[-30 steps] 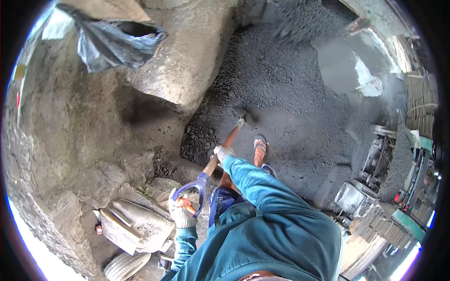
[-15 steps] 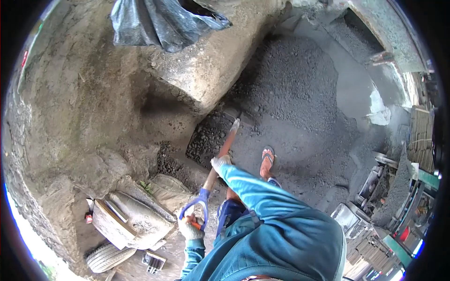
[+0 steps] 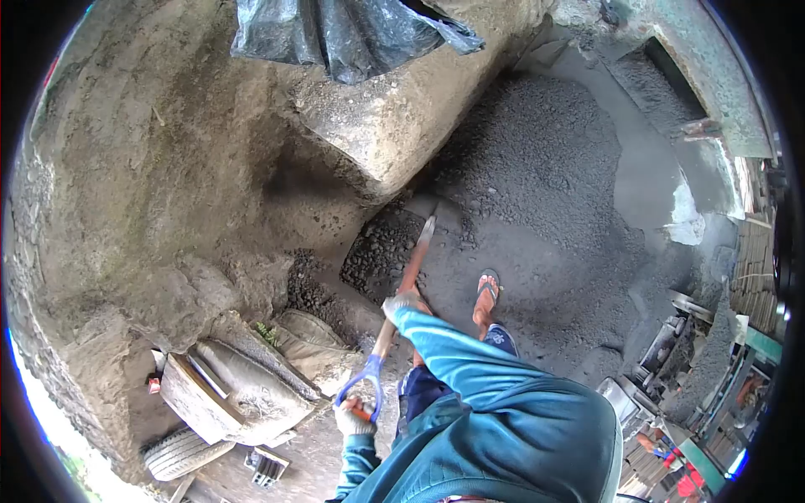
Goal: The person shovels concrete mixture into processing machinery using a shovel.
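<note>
A shovel (image 3: 411, 270) with a wooden shaft and a blue D-shaped handle (image 3: 375, 369) slants across the middle of the view. My left hand (image 3: 355, 417), in a pale glove, is closed around the handle's orange grip at the lower end. Farther up, my right hand (image 3: 402, 303), also gloved, wraps the shaft. The shovel blade (image 3: 438, 210) lies low at the edge of the dark gravel pile (image 3: 545, 151), close to the rock's base; its tip is hard to make out against the grey. Coarser stones (image 3: 379, 253) lie left of the shaft.
A large rock (image 3: 377, 134) with a dark plastic sheet (image 3: 352, 38) over it rises ahead. My sandalled foot (image 3: 486, 295) stands on grey ground. A tire (image 3: 186, 454) and a wooden box (image 3: 197, 398) are at lower left. Machinery (image 3: 662, 344) stands right, with a person (image 3: 675, 459) beyond it.
The view has shifted, so the surroundings sit slightly farther right. Both hands stay on the shovel, and its blade remains low by the gravel. A person in red now shows at lower right.
</note>
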`<action>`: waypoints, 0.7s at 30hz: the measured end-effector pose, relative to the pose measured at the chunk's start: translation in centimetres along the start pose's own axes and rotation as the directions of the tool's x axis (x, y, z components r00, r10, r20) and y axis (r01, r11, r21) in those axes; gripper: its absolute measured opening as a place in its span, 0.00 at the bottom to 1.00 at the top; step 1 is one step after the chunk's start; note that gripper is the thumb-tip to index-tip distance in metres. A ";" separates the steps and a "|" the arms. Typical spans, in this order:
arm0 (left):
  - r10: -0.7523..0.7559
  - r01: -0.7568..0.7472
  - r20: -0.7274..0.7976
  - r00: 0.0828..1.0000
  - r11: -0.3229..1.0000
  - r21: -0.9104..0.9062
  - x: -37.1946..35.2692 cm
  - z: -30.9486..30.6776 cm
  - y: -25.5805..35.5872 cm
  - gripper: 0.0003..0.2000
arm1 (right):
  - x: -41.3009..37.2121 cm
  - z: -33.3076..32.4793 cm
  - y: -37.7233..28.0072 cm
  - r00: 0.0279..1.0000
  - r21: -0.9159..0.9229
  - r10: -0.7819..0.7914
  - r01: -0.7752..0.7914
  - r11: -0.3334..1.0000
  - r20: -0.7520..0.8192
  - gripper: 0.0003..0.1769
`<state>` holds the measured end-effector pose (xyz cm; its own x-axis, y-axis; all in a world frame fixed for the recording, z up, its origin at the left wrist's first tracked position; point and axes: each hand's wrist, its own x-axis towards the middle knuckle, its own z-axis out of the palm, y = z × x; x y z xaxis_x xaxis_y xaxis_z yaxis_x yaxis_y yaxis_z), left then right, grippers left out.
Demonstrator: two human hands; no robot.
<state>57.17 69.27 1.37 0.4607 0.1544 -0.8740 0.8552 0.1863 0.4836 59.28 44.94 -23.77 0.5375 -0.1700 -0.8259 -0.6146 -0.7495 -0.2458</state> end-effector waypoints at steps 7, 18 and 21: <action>0.034 -0.077 0.220 0.975 0.978 0.192 1.7 -0.9 3.8 0.17 | -7.7 -3.0 -0.8 0.788 0.955 0.595 -0.276 0.109 0.160 0.24; 0.158 -0.180 0.134 0.978 0.968 0.175 -1.8 3.8 10.5 0.11 | -1.2 -4.0 -6.4 0.838 0.919 0.482 -0.366 0.147 0.257 0.28; 0.288 -0.312 0.126 0.949 0.914 0.258 -3.5 -2.4 14.2 0.06 | -12.7 -10.4 -10.1 0.859 0.863 0.418 -0.428 0.270 0.295 0.32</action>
<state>67.16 73.74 11.39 0.7138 0.0782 -0.6960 0.6995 -0.1286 0.7030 64.69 48.02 -5.52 0.0342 -0.2708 -0.9620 -0.8939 0.4222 -0.1507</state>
